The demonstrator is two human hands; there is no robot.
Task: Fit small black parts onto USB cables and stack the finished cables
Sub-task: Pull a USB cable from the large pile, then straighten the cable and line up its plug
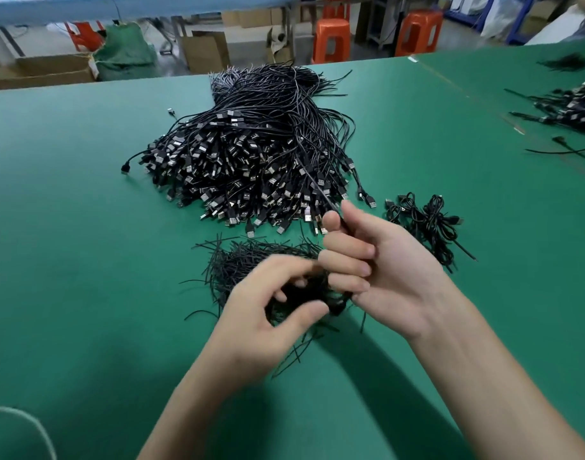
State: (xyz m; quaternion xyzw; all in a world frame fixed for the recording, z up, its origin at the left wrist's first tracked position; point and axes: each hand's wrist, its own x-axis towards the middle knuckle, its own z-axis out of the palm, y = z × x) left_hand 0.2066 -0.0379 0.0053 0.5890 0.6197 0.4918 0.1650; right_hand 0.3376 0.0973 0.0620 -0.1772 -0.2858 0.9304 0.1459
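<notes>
— While the right hand has its fingers curled round one USB cable, thumb raised beside it, what is the left hand doing?

— It is curled in over the small black parts, thumb toward fingertips. It is blurred, so I cannot tell whether it has one pinched.

— How will that cable handle?

— Light and limp, I'd judge. It is a thin black cord that runs from the fist up across the near right edge of the big heap of USB cables. I would grip it close to the end being fitted, since a long free length would flop about. The jacket looks smooth, so a firm pinch is safer than a loose one.

— And the parts?

— They are thin dark strands in a loose tangle on the desk, just in front of the heap. They look very light and likely to snag on each other. One is best drawn out by its tip.

— What does the heap look like?

— It is a mass of black cords with metal-mouthed USB plugs crowded along its near side and the cord tails trailing off its far side. Just to the right of the heap lies a small bundle of coiled cables, probably the finished ones.
</notes>
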